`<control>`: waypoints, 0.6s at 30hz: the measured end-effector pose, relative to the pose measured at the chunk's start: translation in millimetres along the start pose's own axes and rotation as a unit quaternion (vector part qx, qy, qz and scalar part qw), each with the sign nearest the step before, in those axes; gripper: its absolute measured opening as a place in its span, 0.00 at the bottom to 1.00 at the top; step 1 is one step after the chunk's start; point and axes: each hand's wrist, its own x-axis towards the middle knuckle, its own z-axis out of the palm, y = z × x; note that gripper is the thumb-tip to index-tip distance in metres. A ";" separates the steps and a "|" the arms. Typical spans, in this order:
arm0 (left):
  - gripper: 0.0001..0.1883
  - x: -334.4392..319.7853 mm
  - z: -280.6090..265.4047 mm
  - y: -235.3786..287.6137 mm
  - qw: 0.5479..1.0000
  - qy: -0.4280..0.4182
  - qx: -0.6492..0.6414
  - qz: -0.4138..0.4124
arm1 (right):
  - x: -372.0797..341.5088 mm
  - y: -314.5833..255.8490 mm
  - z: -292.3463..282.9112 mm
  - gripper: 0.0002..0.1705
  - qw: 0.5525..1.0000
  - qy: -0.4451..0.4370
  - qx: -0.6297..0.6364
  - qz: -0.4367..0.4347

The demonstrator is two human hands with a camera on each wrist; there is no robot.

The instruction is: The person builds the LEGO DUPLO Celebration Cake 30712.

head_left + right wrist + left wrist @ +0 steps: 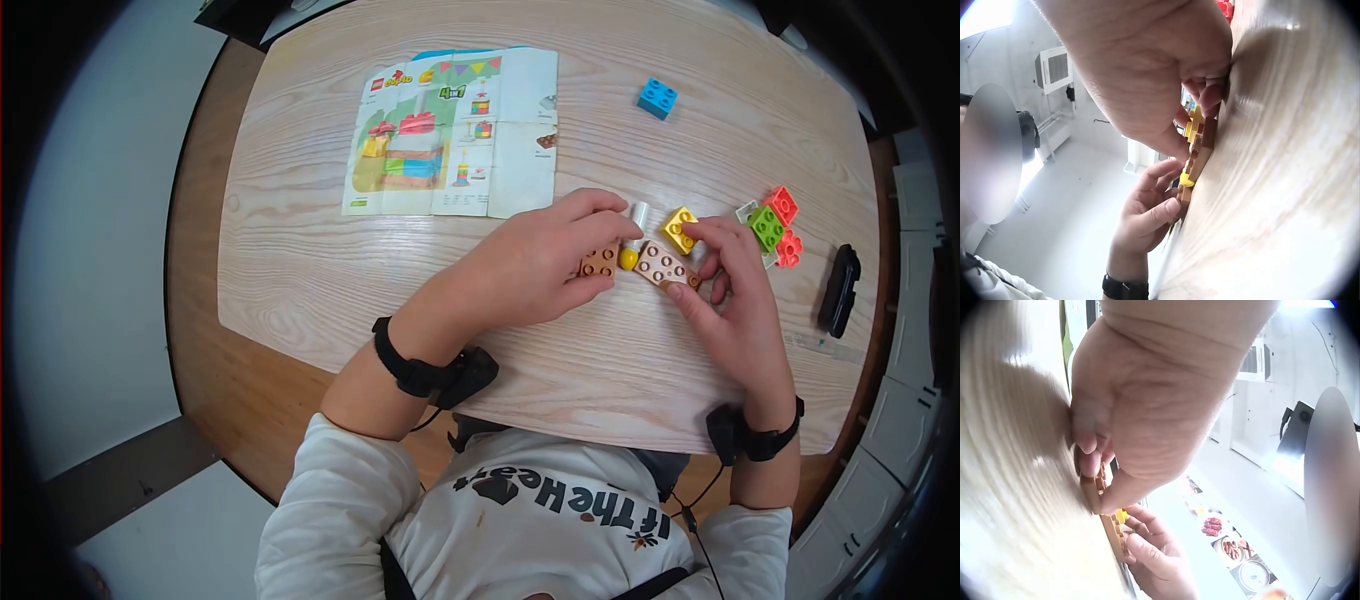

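A brown toy brick (598, 262) with studs up lies on the table, and my left hand (535, 258) grips it between thumb and fingers. Just to the right sits a second brown brick (664, 263), lighter in the head view. My right hand (738, 290) pinches its right end, thumb on the near side. Between the two bricks is a small round yellow piece (628, 260), with a white cylinder (639, 215) behind it. A yellow brick (679, 230) stands right behind the second brown brick, by my right fingertips. In the right wrist view both brown bricks (1205, 147) lie low along the tabletop.
Farther right, a green brick (767, 228) lies among coral-red pieces (781, 205). A blue brick (657, 99) stands at the back. The unfolded Duplo instruction sheet (460, 140) covers the back left. Near the right edge lies a black elongated object (839, 291).
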 end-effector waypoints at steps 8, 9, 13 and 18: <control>0.29 0.7 -1.8 7.5 0.999 -0.006 -0.009 -0.039 | 0.1 3.1 -2.8 0.30 1.000 -0.004 0.001 -0.029; 0.29 1.2 -2.1 8.4 0.999 -0.010 -0.012 -0.043 | 0.0 1.2 -4.9 0.30 1.000 -0.011 0.005 -0.013; 0.30 3.1 0.3 7.8 0.999 -0.013 -0.017 -0.048 | -1.0 -4.9 -10.7 0.29 0.999 -0.028 0.013 0.024; 0.28 -0.8 -0.6 7.6 0.999 -0.004 -0.015 -0.035 | 0.2 -2.3 -4.0 0.27 1.000 -0.012 0.001 -0.009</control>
